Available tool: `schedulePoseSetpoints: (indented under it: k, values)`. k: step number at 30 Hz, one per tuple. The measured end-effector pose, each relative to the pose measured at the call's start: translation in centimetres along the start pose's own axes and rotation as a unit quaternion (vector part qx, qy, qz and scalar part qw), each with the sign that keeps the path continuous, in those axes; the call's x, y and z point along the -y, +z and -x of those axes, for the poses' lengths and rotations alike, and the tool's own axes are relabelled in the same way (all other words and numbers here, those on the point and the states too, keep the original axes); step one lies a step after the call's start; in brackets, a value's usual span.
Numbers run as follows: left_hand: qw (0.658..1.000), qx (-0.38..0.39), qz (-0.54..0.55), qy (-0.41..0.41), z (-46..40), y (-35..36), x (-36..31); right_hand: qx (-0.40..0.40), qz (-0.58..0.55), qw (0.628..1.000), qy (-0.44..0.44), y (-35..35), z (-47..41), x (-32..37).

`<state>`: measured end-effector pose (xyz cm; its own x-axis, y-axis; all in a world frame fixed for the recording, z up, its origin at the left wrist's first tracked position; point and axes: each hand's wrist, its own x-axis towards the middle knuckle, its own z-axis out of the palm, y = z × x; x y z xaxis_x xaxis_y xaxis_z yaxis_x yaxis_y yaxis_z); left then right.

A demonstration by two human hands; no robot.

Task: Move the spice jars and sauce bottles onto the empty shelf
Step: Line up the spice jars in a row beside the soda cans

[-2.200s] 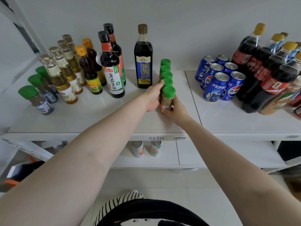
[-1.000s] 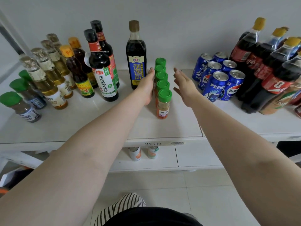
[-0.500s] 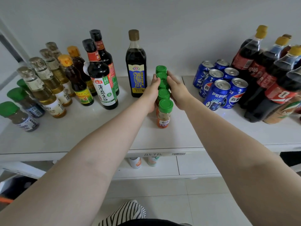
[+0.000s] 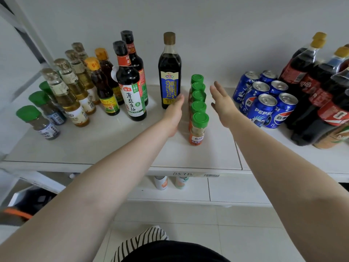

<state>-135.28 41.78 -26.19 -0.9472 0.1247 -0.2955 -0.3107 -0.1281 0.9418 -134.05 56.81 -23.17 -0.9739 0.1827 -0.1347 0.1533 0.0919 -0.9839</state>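
Several green-capped spice jars [image 4: 198,118] stand in one straight row running front to back on the white shelf [image 4: 113,148]. My left hand [image 4: 172,115] is flat and open along the row's left side, close to it. My right hand [image 4: 221,104] is flat and open a little off the right side. A tall dark sauce bottle with a blue label [image 4: 170,72] stands just behind my left hand. Two dark soy sauce bottles [image 4: 130,82] stand further left.
At the far left stand oil bottles [image 4: 72,93], vinegar bottles [image 4: 102,86] and more green-capped jars [image 4: 35,121]. Pepsi cans [image 4: 264,99] and cola bottles [image 4: 309,84] fill the right. Two cans [image 4: 170,182] sit on the lower shelf.
Both hands were pressed against the back of the jar row half a second ago. They have now drawn apart, open, with the right hand clear of the jars.
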Motion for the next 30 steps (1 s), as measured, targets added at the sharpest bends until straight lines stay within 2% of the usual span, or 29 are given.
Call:
schedulePoseSetpoints:
  k: [5, 10, 17, 21, 30]
  values:
    - [0.997, -0.076, -0.015, 0.012, 1.3, -2.9, -0.5, -0.03, 0.053, 0.994, -0.088, -0.4, -0.4, 4.7]
    - [0.988, -0.13, -0.045, 0.069, 0.7, -3.5, -4.0, -0.006, 0.112, 0.982, -0.15, 2.2, -2.4, 10.0]
    - [0.977, -0.12, -0.124, 0.126, -2.4, -4.1, -6.5, 0.063, 0.147, 0.973, -0.163, 6.8, -4.8, 13.0]
    - [0.983, -0.095, -0.101, 0.12, -4.0, -4.4, -6.6, 0.072, 0.154, 0.97, -0.176, 7.8, -5.2, 13.0]
    - [0.978, -0.121, -0.073, 0.153, -4.3, -4.4, -5.8, 0.07, 0.128, 0.975, -0.168, 7.5, -5.9, 12.5]
